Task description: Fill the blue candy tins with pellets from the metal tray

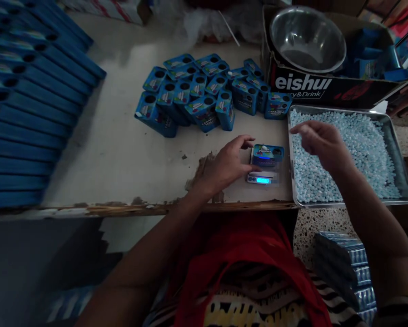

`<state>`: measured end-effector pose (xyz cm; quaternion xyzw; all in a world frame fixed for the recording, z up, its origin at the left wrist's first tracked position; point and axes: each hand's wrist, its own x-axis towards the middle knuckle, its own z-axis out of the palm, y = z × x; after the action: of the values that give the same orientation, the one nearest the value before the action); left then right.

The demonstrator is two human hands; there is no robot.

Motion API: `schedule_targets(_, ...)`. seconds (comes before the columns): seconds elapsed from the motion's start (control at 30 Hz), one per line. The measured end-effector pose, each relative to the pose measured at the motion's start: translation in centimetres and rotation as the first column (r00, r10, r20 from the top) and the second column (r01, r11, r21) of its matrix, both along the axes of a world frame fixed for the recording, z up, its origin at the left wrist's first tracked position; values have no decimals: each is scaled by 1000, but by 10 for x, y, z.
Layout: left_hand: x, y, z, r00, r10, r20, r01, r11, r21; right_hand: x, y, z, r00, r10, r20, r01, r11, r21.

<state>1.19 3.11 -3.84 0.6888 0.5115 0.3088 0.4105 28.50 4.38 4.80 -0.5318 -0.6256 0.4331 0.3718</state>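
A small digital scale (pixel 252 179) with a lit blue display lies near the table's front edge. On it rests a blue box (pixel 262 152) with a dark round hole in its top. My left hand (pixel 231 164) is beside the scale, thumb and fingers apart around the box's left side, holding nothing visible. Over the left part of a metal tray (pixel 293 181) of small pale blue pieces (pixel 367 150) is my right hand (pixel 318 141), its fingers bent and pointing left; whether something is between them is too small to tell.
Several blue boxes (pixel 207 113) stand behind the scale. Long rows of blue boxes (pixel 30 136) fill the left side. A black carton (pixel 302 88) with a steel bowl (pixel 308 41) stands behind the tray. Silvery packs (pixel 347 259) are stacked below, at right.
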Motion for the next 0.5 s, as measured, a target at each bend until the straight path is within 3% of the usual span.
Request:
schedule_targets(0.13,12,9,-3,997,-58,54,54,996,73,38,2,0,941,-279,-191,279,960,-30)
schedule_targets(0.2,18,12,-7,993,-85,78,79,993,84,45,6,-6,909,-354,-219,342,935,-92)
schedule_targets(0.27,20,12,-9,990,-99,98,91,993,81,39,12,-12,909,-345,-233,314,936,-160)
schedule_targets(0.37,12,9,-10,986,-85,144,70,992,103,18,19,-15,940,-230,-251,184,964,-193)
schedule_targets(0.5,-3,14,-3,984,-96,151,54,964,261,-5,29,-9,963,-83,-255,30,979,-202)
